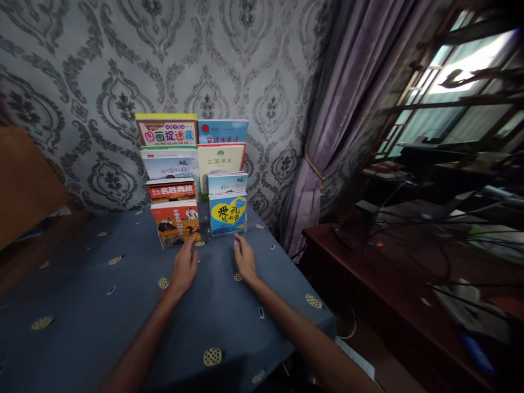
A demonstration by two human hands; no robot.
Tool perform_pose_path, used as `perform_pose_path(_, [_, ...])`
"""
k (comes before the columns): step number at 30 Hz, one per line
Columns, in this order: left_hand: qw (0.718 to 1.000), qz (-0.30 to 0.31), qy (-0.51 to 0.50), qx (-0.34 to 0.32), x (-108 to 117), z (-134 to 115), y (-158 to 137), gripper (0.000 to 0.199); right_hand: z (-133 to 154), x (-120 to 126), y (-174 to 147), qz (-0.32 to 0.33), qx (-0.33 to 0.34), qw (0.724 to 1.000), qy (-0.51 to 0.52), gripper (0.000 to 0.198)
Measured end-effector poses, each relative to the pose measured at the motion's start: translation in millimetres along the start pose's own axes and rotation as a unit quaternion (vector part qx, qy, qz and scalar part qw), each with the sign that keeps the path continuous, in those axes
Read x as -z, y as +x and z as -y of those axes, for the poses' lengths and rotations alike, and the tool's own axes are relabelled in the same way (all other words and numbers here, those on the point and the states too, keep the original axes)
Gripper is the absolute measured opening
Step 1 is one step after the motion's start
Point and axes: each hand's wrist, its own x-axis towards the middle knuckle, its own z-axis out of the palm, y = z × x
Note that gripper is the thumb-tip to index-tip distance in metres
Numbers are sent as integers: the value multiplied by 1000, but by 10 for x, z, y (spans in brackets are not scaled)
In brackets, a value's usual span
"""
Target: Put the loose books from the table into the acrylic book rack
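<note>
A person's two bare hands reach over a blue cloth-covered table (135, 322) toward eight books set in two tiered columns close to a patterned wall (274, 76). The left hand (185, 266) is beside the lower right corner of the orange book (180, 225), front of the left column, its fingers held close together. The right hand (245, 261) is just in front of the lower edge of the yellow-and-blue book (228, 215), front of the right column, fingers loosely extended with narrow gaps. Neither is seen gripping anything; whether the fingertips touch the books cannot be told. A strip of cloth runs between the hands, and a narrow gap parts the two front books. The widest stretch of tabletop spreads left of the columns, toward a brown panel (28, 185). On the right, the table's edge runs nearer the books, slanting past a tied purple curtain (323, 131). Beyond a dark gap stands a red-brown desk (347, 248), strewn with cables.
</note>
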Motion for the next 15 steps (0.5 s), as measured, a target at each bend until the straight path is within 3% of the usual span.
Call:
perform_pose_path(8, [998, -22, -62, -13, -605, -384, 740, 69, 228, 109, 816, -94, 12, 995, 33, 57])
perform_pose_path(15, [994, -69, -66, 62, -730, -415, 1133, 77, 301, 79, 1174, -120, 11, 991, 55, 54])
